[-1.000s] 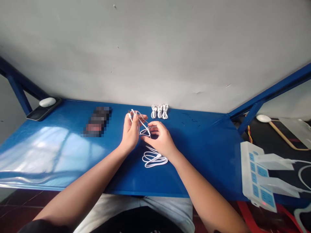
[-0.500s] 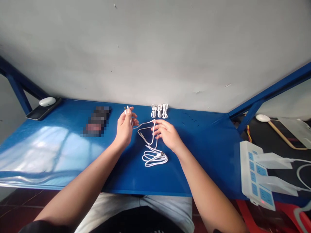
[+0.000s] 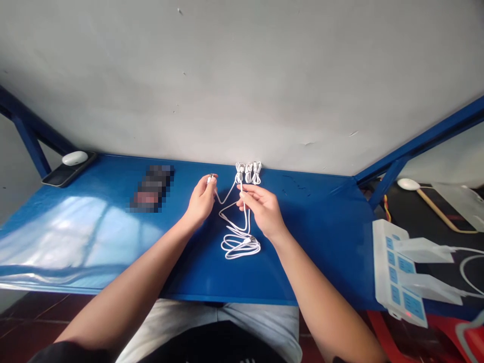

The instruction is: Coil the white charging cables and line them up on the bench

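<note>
Blue tabletop (image 3: 321, 252). Right hand (image 3: 263, 209), looser earlier, now pinches white cable (image 3: 242, 187); left hand (image 3: 202, 200) grips connector (image 3: 210, 178). Loose coil (image 3: 242, 247) nearside of right hand. Cable judged better controlled.

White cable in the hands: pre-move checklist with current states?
1. Left hand pinching the metal-tipped plug: ok.
2. Right hand holding the white cable: ok, between thumb and fingers.
3. White cable gathered into a bundle: not ok, it hangs in loose loops.
4. White cable clear of the coiled cable on the blue tabletop: cannot tell, strands run down to it.
5. Three tied cable bundles out of the hands' grip: ok, side by side near the wall.
</note>
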Action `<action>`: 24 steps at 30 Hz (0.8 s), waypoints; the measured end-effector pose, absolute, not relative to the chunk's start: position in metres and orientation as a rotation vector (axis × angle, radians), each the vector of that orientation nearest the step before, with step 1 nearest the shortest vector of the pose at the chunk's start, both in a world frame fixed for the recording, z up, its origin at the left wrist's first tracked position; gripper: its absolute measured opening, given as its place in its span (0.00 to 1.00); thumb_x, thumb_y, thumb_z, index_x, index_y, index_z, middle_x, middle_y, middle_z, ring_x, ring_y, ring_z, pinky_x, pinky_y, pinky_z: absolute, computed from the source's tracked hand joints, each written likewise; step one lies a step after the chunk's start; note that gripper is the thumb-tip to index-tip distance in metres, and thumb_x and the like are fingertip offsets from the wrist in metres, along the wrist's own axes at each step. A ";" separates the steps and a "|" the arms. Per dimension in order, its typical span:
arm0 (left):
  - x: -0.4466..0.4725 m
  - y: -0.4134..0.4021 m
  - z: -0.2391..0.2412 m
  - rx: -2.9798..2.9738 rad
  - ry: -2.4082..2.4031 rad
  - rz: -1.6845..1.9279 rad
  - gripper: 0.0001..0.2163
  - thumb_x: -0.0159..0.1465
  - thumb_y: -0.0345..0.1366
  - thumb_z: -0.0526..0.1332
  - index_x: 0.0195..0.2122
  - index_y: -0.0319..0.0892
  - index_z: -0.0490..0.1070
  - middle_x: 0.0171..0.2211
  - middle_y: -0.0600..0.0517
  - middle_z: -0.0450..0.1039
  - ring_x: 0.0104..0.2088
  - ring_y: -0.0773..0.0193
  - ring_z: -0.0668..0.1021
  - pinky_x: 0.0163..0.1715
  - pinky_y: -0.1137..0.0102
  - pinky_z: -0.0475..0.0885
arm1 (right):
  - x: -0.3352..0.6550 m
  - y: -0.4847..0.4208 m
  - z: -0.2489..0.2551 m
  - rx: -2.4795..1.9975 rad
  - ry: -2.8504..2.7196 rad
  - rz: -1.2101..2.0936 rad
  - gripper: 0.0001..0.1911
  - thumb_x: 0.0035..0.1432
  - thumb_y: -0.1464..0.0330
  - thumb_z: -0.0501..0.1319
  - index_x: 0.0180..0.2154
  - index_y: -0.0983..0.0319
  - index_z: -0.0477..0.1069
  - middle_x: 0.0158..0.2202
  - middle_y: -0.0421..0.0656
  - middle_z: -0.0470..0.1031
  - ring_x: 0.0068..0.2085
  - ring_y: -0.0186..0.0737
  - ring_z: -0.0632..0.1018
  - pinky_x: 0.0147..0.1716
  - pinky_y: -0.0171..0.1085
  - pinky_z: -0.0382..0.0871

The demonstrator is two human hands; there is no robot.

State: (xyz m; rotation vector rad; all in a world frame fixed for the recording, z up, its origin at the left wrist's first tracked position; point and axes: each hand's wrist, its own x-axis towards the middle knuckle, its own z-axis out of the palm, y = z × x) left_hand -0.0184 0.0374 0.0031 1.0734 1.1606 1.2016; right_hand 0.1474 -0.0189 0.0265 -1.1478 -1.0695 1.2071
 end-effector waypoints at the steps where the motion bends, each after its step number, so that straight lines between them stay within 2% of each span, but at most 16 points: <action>1: -0.018 0.037 0.003 1.024 1.138 1.197 0.13 0.68 0.45 0.60 0.46 0.42 0.73 0.27 0.56 0.64 0.23 0.71 0.64 0.21 0.76 0.58 | 0.147 -0.021 0.027 -1.132 -1.204 1.128 0.17 0.59 0.59 0.67 0.47 0.60 0.80 0.28 0.41 0.78 0.30 0.37 0.77 0.35 0.40 0.74; 3: -0.016 0.037 0.006 0.871 1.082 1.180 0.10 0.68 0.42 0.60 0.44 0.41 0.73 0.29 0.55 0.66 0.23 0.72 0.65 0.21 0.76 0.60 | 0.145 -0.025 0.026 -1.089 -1.505 0.985 0.15 0.65 0.61 0.63 0.48 0.59 0.80 0.33 0.43 0.79 0.34 0.38 0.78 0.37 0.40 0.74; 6: -0.014 0.036 0.015 0.634 0.987 1.122 0.09 0.68 0.38 0.60 0.42 0.38 0.74 0.34 0.50 0.74 0.27 0.69 0.73 0.26 0.74 0.69 | 0.143 -0.027 0.022 -1.034 -1.832 0.869 0.15 0.70 0.65 0.56 0.50 0.58 0.80 0.38 0.44 0.80 0.37 0.38 0.78 0.40 0.40 0.74; 8: -0.015 0.035 0.020 0.535 0.894 1.089 0.09 0.69 0.38 0.59 0.42 0.37 0.73 0.39 0.45 0.77 0.33 0.64 0.79 0.33 0.70 0.74 | 0.143 -0.027 0.020 -1.032 -1.885 0.865 0.16 0.71 0.66 0.54 0.51 0.58 0.79 0.41 0.45 0.81 0.41 0.39 0.79 0.44 0.40 0.74; 11: -0.017 0.035 0.024 0.471 0.788 1.077 0.09 0.69 0.39 0.59 0.44 0.38 0.71 0.43 0.42 0.78 0.38 0.59 0.82 0.40 0.64 0.78 | 0.145 -0.025 0.020 -1.067 -1.840 0.901 0.16 0.71 0.65 0.54 0.50 0.57 0.79 0.49 0.45 0.81 0.50 0.42 0.80 0.52 0.42 0.73; 16: -0.019 0.033 0.024 0.589 0.760 1.134 0.16 0.69 0.48 0.61 0.52 0.46 0.67 0.40 0.49 0.75 0.32 0.64 0.80 0.30 0.68 0.77 | 0.146 -0.025 0.023 -1.130 -1.775 1.022 0.16 0.70 0.63 0.54 0.48 0.55 0.80 0.50 0.44 0.81 0.52 0.44 0.80 0.55 0.43 0.71; 19: -0.017 0.030 0.023 0.696 0.767 1.214 0.20 0.68 0.52 0.60 0.57 0.50 0.63 0.40 0.51 0.73 0.30 0.66 0.78 0.29 0.69 0.76 | 0.145 -0.025 0.021 -1.205 -1.724 1.037 0.16 0.70 0.62 0.55 0.47 0.56 0.79 0.47 0.44 0.82 0.47 0.44 0.81 0.48 0.41 0.72; 21: -0.013 0.027 0.023 0.743 0.777 1.245 0.21 0.68 0.53 0.60 0.58 0.50 0.62 0.41 0.50 0.72 0.31 0.66 0.78 0.29 0.70 0.76 | 0.145 -0.024 0.017 -1.282 -1.693 1.049 0.14 0.68 0.60 0.56 0.45 0.57 0.78 0.39 0.43 0.82 0.36 0.41 0.80 0.38 0.39 0.71; 24: -0.009 0.024 0.023 0.801 0.774 1.224 0.21 0.66 0.47 0.65 0.56 0.49 0.62 0.40 0.52 0.71 0.32 0.68 0.78 0.29 0.73 0.74 | 0.143 -0.023 0.013 -1.353 -1.640 1.087 0.11 0.64 0.58 0.61 0.41 0.58 0.74 0.26 0.37 0.75 0.26 0.35 0.71 0.28 0.35 0.63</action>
